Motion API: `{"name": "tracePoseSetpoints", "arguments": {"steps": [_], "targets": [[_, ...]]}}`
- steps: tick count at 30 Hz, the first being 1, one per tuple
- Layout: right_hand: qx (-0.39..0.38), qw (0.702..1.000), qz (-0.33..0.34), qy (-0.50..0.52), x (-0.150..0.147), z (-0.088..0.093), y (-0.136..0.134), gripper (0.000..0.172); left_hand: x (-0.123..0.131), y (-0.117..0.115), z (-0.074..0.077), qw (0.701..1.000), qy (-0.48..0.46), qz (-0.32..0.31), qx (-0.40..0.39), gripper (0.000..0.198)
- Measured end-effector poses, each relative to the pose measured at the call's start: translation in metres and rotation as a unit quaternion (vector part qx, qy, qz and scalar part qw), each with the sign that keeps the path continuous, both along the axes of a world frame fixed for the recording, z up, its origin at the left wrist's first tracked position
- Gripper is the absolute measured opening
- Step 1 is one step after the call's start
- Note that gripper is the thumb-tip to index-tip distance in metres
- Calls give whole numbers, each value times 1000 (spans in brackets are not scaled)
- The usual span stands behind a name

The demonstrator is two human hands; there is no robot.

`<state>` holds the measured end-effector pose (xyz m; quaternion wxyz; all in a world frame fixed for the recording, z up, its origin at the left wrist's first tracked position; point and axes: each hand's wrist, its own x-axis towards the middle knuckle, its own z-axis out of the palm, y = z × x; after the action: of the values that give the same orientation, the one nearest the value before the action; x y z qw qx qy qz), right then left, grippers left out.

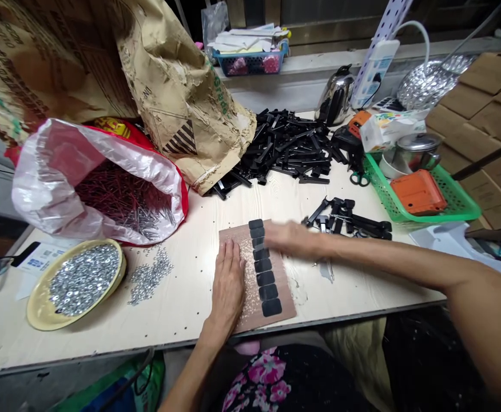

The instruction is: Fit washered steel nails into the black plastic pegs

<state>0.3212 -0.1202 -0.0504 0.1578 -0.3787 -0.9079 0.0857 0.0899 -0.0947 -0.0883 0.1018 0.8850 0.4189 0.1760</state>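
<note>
A brown sheet lies on the table in front of me, with pale specks over its left half. Down its middle runs a column of several black rounded-square pads. My left hand rests flat along the sheet's left edge, its fingers stretched out. Over the upper pads, at the sheet's right side, my right hand is smeared by motion; its fingers and anything in them cannot be made out. Just beyond the right forearm sits a small group of black parts with metal pieces.
At left are a yellow bowl of metal washers, loose washers and a white-lined bag of long nails or screws. A heap of black parts lies behind. A green basket holding an orange box stands at right, near scissors.
</note>
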Motion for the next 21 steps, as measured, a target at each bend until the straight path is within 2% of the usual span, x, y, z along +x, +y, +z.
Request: {"name": "tracePoseSetpoints", "arguments": {"steps": [2,7,10,12,15,17,21], "targets": [[-6,999,-45,3,2,-2,3,31,0,0,0,1000,-1,-2,-2,48],[8,1000,17,-8,-9,-4,-13,26,1,-1,1,1000,0,-2,0,48],[3,1000,-12,9,-12,-3,-21,30,3,-1,2,1000,10,2,3,49],[-28,998,-45,27,-6,2,-24,31,3,-1,1,1000,12,2,5,49],[-78,986,-141,29,22,15,-33,27,-1,3,-3,1000,6,-1,10,51],[-95,966,-242,13,50,26,-43,24,-4,7,-6,1000,-4,-7,18,52],[-95,877,-470,-2,117,42,-67,21,2,8,-5,998,-40,-25,42,53]]}}
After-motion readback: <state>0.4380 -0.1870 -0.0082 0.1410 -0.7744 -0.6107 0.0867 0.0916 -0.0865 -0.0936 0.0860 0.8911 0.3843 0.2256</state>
